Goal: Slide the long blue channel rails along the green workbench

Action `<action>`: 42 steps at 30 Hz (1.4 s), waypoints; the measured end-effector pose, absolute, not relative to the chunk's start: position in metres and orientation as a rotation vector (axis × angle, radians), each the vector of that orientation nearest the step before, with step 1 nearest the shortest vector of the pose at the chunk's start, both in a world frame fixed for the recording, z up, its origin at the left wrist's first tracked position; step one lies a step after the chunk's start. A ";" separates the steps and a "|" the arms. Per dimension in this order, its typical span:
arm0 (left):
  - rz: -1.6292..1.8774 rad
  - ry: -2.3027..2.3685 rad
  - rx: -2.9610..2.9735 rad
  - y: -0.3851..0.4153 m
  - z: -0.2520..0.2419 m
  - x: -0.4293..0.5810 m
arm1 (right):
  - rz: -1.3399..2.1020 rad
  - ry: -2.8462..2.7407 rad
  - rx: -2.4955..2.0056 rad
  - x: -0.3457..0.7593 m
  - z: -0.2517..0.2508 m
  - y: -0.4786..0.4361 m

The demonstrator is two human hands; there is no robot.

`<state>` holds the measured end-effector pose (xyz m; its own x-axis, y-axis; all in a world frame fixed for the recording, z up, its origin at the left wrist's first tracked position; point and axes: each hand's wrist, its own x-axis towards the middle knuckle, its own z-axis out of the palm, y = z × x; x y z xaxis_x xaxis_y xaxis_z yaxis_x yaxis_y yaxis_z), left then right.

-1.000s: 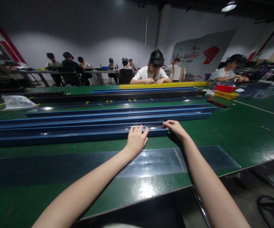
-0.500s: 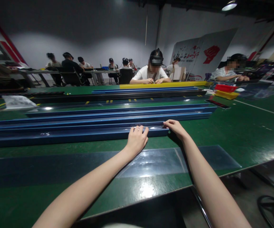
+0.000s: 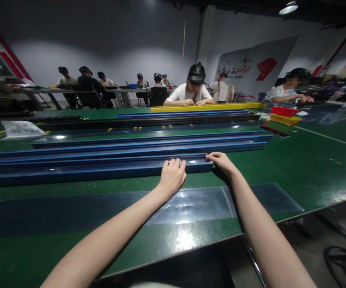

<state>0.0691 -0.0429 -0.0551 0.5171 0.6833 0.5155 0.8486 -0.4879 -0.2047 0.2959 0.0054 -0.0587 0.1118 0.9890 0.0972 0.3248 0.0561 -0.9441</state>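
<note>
Several long blue channel rails lie side by side across the green table [image 3: 305,168]. My left hand [image 3: 171,176] rests on the near wall of the nearest blue rail [image 3: 95,170], its fingers curled over the top edge. My right hand [image 3: 221,162] is at that rail's right end, fingers bent around the end of the channel. Whether anything small sits in the fingers is hidden.
A clear plastic sheet [image 3: 203,204] lies on the table in front of me. More blue rails [image 3: 149,142] and a yellow rail [image 3: 205,107] lie farther back. Red and yellow trays [image 3: 285,115] stand at the right. Several people sit at the far tables.
Almost nothing has moved. My left hand's fingers have shifted slightly along the rail's edge; my right hand stays at the rail's end.
</note>
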 end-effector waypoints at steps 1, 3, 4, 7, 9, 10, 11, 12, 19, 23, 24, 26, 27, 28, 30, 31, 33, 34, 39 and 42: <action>-0.510 -1.259 -2.328 -0.043 -0.055 0.069 | 0.880 -1.383 -1.443 0.296 -0.059 0.006; -0.506 -1.261 -2.334 -0.043 -0.054 0.069 | 0.874 -1.394 -1.446 0.296 -0.059 0.006; -0.508 -1.261 -2.338 -0.043 -0.054 0.069 | 0.869 -1.403 -1.449 0.296 -0.060 0.007; -0.512 -1.260 -2.348 -0.043 -0.054 0.069 | 0.858 -1.424 -1.448 0.297 -0.061 0.007; -0.518 -1.257 -2.350 -0.043 -0.055 0.069 | 0.862 -1.431 -1.448 0.298 -0.061 0.007; -0.520 -1.255 -2.350 -0.043 -0.055 0.069 | 0.867 -1.431 -1.448 0.298 -0.061 0.007; -0.522 -1.253 -2.351 -0.043 -0.055 0.069 | 0.874 -1.428 -1.449 0.299 -0.061 0.007; -0.523 -1.251 -2.351 -0.043 -0.056 0.069 | 0.881 -1.423 -1.451 0.299 -0.061 0.007; -0.527 -1.252 -2.355 -0.042 -0.056 0.068 | 0.898 -1.365 -1.470 0.300 -0.062 0.007; -0.524 -1.253 -2.367 -0.043 -0.055 0.068 | 0.873 -1.371 -1.503 0.300 -0.063 0.007; -0.520 -1.254 -2.369 -0.043 -0.055 0.068 | 0.867 -1.376 -1.512 0.301 -0.063 0.007; -0.515 -1.257 -2.373 -0.043 -0.054 0.068 | 0.857 -1.396 -1.530 0.302 -0.064 0.008; -0.512 -1.259 -2.375 -0.043 -0.054 0.068 | 0.850 -1.410 -1.539 0.303 -0.065 0.008; -0.511 -1.261 -2.377 -0.043 -0.054 0.068 | 0.841 -1.426 -1.546 0.303 -0.065 0.009; -0.510 -1.263 -2.378 -0.043 -0.054 0.068 | 0.821 -1.460 -1.553 0.304 -0.066 0.009; -0.509 -1.265 -2.377 -0.043 -0.054 0.069 | 0.814 -1.472 -1.552 0.305 -0.067 0.010; -0.506 -1.266 -2.375 -0.043 -0.054 0.069 | 0.807 -1.486 -1.549 0.305 -0.067 0.010; -0.504 -1.267 -2.375 -0.043 -0.054 0.069 | 0.809 -1.489 -1.550 0.305 -0.067 0.010; -0.502 -1.266 -2.380 -0.043 -0.054 0.068 | 0.835 -1.474 -1.588 0.302 -0.063 0.007; -0.497 -1.266 -2.380 -0.043 -0.054 0.068 | 0.841 -1.475 -1.623 0.302 -0.060 0.006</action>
